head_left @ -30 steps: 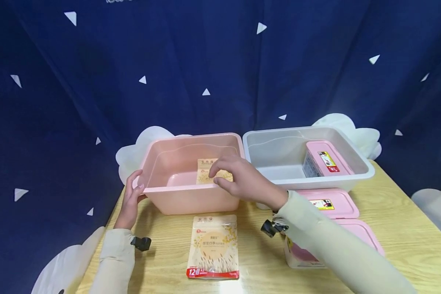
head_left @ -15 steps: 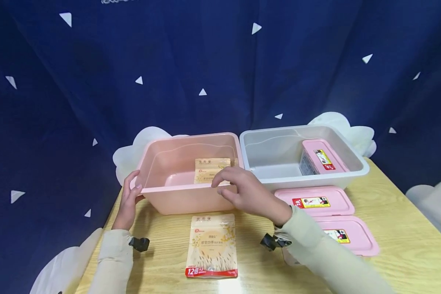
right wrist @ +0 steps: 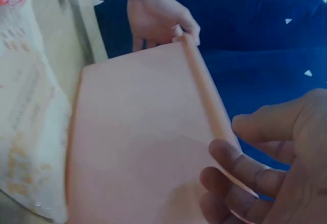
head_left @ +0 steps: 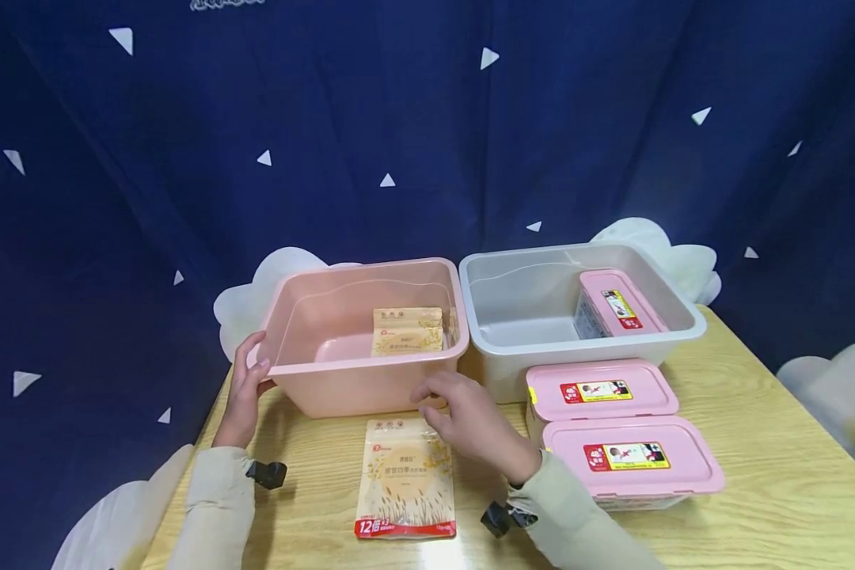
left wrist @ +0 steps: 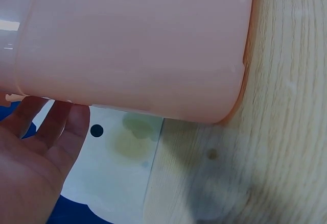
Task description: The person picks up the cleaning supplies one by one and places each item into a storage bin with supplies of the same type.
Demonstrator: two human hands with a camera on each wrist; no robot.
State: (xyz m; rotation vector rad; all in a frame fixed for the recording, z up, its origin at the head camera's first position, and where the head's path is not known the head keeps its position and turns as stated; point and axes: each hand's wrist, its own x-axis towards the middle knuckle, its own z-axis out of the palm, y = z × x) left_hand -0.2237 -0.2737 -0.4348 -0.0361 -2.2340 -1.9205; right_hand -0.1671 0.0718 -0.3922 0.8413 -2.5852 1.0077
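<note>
My left hand (head_left: 241,400) holds the left front corner of a pink plastic bin (head_left: 352,393), its thumb by the rim; the left wrist view shows the fingers (left wrist: 69,127) against the bin's edge. Inside the bin, toward its right side, lies a cream printed pouch (head_left: 406,328). Another cream pouch (head_left: 404,483), with wheat stalks and a red bottom band, lies flat on the table in front. Over this pouch's upper right corner hovers my right hand (head_left: 473,423), fingers loosely bent and nothing between them.
Beside the pink bin stands a grey bin (head_left: 495,376) with a pink-lidded box (head_left: 623,301) at its right end. Two more boxes with pink lids, one (head_left: 602,389) behind the other (head_left: 634,457), sit on the wooden table (head_left: 777,475) at right. A dark blue curtain (head_left: 370,103) hangs behind.
My right hand has drawn back from over the pink bin's near rim to above the pouch on the table. My left hand keeps its hold on the bin's corner.
</note>
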